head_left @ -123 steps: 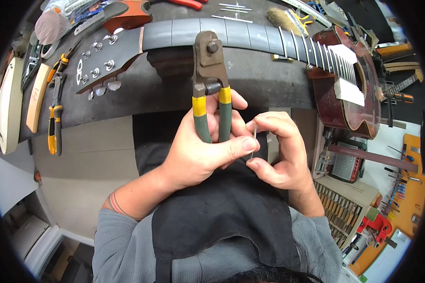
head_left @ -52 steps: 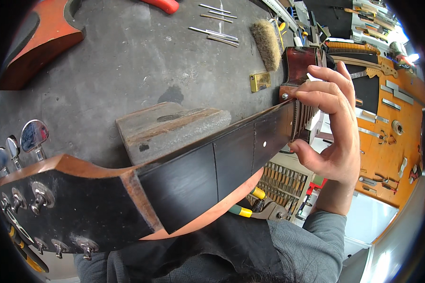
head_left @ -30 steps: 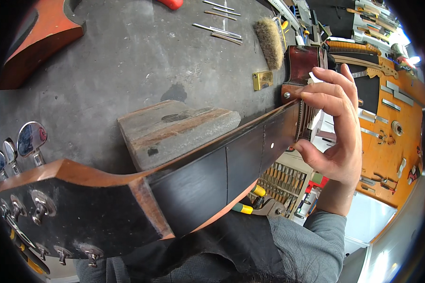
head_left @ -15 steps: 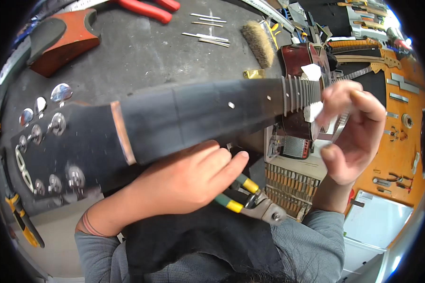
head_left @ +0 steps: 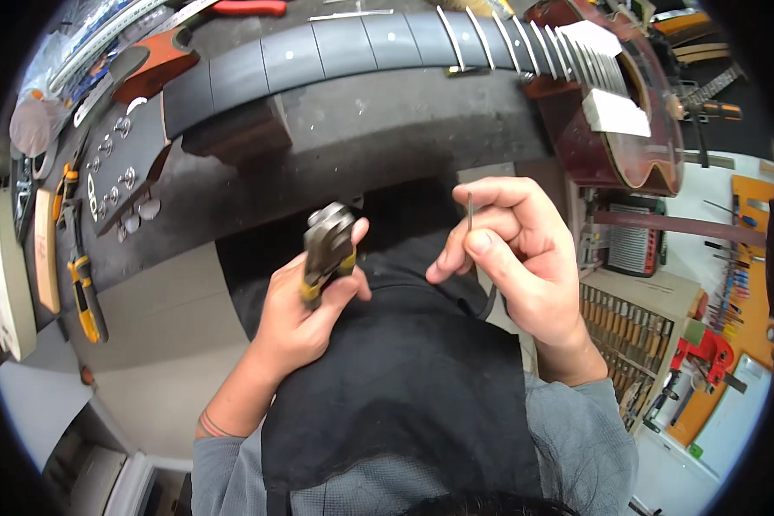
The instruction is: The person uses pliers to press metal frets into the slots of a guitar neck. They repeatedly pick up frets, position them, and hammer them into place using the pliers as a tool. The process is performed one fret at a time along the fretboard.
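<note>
My left hand (head_left: 305, 314) grips a pair of end-cutting nippers (head_left: 327, 245) with yellow-green handles, jaws pointing up. My right hand (head_left: 512, 254) pinches a short, thin metal fret wire piece (head_left: 469, 209) upright between thumb and fingers, a little to the right of the nippers. Both hands hover over my dark apron, below the bench edge. A guitar lies across the grey bench above them: its dark fretboard (head_left: 361, 47) runs left to right, the headstock (head_left: 125, 168) with tuners at left, the red-brown body (head_left: 615, 112) at right.
A wooden block (head_left: 241, 129) supports the neck. Yellow-handled tools (head_left: 82, 288) lie at the bench's left edge, red-handled pliers (head_left: 245, 9) at the top. A rack of chisels (head_left: 632, 322) and a red clamp (head_left: 701, 353) stand at right.
The guitar neck, earlier lifted close to me, now rests on the bench. My left hand picked up the nippers, and my right hand left the neck and now holds a fret wire piece.
</note>
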{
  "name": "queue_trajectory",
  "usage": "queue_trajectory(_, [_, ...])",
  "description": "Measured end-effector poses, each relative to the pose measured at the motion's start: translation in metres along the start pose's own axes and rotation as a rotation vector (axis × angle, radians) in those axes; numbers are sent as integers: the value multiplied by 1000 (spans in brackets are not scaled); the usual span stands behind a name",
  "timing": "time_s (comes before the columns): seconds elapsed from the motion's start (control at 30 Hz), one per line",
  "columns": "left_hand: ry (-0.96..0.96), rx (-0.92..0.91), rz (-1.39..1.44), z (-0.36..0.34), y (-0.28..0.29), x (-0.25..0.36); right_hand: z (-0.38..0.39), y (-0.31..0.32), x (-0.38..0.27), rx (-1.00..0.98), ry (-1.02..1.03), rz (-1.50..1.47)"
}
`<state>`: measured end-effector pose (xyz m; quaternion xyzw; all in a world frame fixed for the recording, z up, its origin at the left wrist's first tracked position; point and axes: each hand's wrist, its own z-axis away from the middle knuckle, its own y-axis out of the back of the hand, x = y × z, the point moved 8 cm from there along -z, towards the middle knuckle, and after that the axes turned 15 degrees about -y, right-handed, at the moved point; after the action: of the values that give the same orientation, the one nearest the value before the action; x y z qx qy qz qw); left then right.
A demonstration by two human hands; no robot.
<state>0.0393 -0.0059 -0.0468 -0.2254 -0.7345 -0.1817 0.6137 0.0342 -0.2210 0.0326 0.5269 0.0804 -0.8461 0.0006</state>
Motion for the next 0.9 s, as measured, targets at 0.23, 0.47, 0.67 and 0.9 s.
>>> queue_trajectory(0.23, [256, -57, 19, 2, -30, -11, 0, 20, 21, 130, -2, 75])
queue_trajectory(0.47, [112, -182, -411, -26, -46, 9, -2, 33, 27, 186, 134, 198])
queue_trajectory(0.67, [162, -216, -447, -36, -54, 15, -3, 44, 33, 195, 179, 183])
queue_trajectory(0.9, [102, -205, -536, -39, -56, 15, -4, 49, 33, 199, 217, 191])
